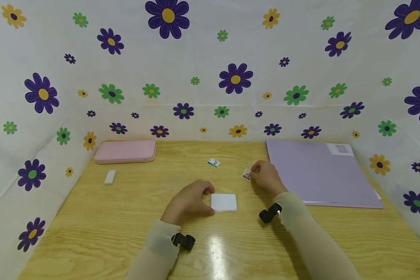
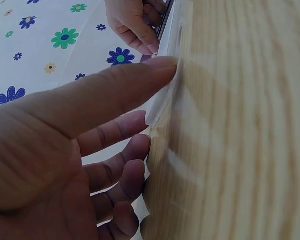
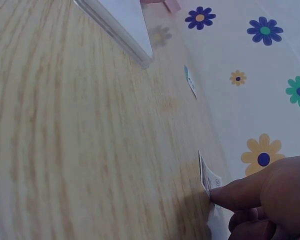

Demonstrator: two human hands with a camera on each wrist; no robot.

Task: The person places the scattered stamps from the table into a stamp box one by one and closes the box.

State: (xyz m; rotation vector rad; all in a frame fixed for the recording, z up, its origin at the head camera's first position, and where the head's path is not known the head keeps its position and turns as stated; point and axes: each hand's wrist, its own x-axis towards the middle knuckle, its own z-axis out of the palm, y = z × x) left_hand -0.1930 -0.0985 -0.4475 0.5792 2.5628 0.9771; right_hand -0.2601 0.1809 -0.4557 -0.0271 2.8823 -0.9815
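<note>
Near the middle of the table lies a flat white rectangular case [image 1: 224,202] with a clear edge. My left hand [image 1: 192,201] holds it at its left side, thumb at the near corner and index finger at the far one; the other fingers curve loosely in the left wrist view. My right hand [image 1: 267,177] pinches the right edge of a small white-bordered picture card [image 1: 246,174], which lies on or just above the table. In the right wrist view the fingertip covers part of that card [image 3: 207,175]. Another small card [image 1: 214,162] with a blue edge lies farther back.
A purple folder [image 1: 318,175] with a white label lies on the right, beside my right hand. At the back left is a pink case [image 1: 126,151], with a white eraser-like block [image 1: 110,177] in front. A flowered cloth [image 1: 199,58] surrounds the wooden table [image 1: 91,233].
</note>
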